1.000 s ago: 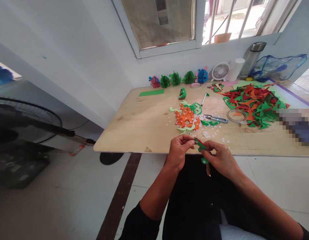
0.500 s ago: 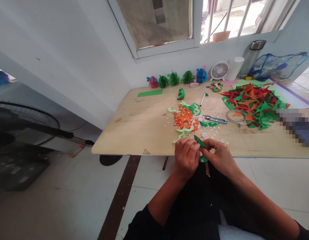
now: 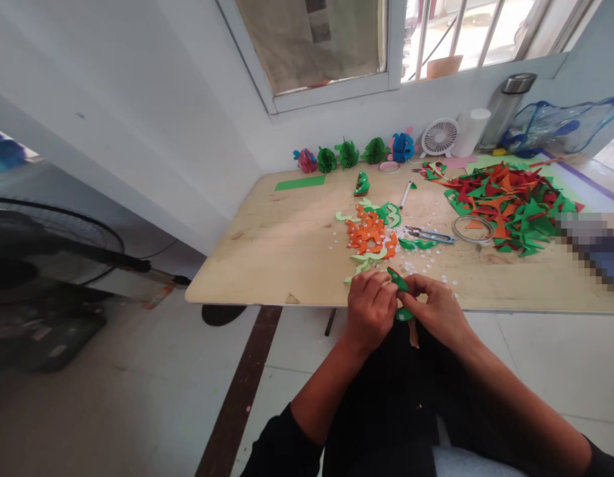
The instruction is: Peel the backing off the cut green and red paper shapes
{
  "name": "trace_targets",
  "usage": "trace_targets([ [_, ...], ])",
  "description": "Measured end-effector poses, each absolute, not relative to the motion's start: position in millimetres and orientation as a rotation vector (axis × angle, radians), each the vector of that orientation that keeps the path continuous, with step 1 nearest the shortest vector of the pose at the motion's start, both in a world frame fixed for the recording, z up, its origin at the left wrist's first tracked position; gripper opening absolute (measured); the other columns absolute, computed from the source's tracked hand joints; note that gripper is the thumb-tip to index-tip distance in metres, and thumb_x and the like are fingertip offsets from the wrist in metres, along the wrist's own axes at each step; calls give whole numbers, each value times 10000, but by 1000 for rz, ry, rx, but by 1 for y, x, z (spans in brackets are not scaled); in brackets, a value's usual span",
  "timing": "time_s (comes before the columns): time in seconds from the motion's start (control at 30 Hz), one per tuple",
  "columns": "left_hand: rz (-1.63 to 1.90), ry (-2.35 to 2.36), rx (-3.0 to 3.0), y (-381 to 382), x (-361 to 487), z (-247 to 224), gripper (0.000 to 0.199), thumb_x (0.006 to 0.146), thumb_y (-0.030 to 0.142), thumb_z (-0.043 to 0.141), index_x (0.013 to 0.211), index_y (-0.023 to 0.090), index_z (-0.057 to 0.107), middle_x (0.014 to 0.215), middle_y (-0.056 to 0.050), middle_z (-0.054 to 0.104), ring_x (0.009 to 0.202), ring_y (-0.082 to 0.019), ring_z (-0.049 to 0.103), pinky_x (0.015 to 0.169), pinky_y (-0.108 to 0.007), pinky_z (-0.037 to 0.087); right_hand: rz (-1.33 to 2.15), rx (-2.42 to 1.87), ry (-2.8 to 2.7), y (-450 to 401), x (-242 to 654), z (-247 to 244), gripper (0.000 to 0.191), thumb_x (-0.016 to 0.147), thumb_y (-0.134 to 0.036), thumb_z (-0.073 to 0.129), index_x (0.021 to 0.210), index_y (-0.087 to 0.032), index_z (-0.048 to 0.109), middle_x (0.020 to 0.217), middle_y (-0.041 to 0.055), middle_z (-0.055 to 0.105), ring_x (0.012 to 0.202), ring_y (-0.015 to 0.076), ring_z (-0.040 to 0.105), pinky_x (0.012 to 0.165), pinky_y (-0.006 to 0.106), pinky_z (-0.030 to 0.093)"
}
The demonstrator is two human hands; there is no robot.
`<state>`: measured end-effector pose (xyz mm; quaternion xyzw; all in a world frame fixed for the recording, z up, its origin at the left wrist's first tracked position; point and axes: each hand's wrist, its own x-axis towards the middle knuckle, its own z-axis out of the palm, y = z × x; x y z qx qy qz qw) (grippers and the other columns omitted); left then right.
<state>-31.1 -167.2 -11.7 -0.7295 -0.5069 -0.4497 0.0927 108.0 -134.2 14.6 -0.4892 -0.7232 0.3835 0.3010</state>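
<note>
Now right hand point(image 3: 438, 310) pinches green paper point(image 3: 399, 281); bottle point(image 3: 503, 109) capped.

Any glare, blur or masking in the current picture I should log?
Head view, upper right: glare washes out the barred window; head view, far left: the fan is dark and soft; head view, right edge: a mosaic patch masks detail; head view, lower middle: the right hand looks reasonably clear.
</note>
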Motion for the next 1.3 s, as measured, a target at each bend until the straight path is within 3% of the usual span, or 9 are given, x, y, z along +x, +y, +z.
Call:
trace_targets([
  [0.43, -1358, -1569, -2307, -176, -42, 0, 163, 856, 143, 468, 952, 197, 588, 939, -66, 687, 978, -213, 582, 858, -371, 441, 1199, -1252, -1853, -150, 108, 23, 124, 782, -300, 537, 716, -217, 601, 495, -30, 565, 445, 147, 569, 403, 229, 404],
  [0.7, -1346, -1498, -2174, -183, -42, 2, 146, 848, 105, 483, 923, 195, 570, 1074, -89, 663, 1064, -228, 546, 897, -401, 438, 1171, -1258, -1859, -153, 106, 23, 135, 781, -333, 543, 704, -233, 591, 445, -33, 556, 472, 178, 593, 435, 255, 427],
  [1.0, -1293, -1335, -2113, -180, -41, -14, 144, 799, 80, 541, 890, 189, 566, 982, -70, 692, 984, -222, 571, 860, -398, 457, 1118, -1274, -1922, -150, 100, 20, 136, 785, -298, 523, 678, -235, 577, 420, -34, 552, 468, 184, 595, 453, 260, 427],
  [1.3, -1667, -1538, -2351, -181, -46, -3, 159, 803, 79, 508, 893, 209, 530, 1021, -65, 684, 989, -214, 564, 874, -402, 457, 1147, -1238, -1961, -141, 104, 20, 97, 811, -278, 529, 766, -225, 597, 421, -53, 563, 435, 156, 586, 459, 242, 435],
])
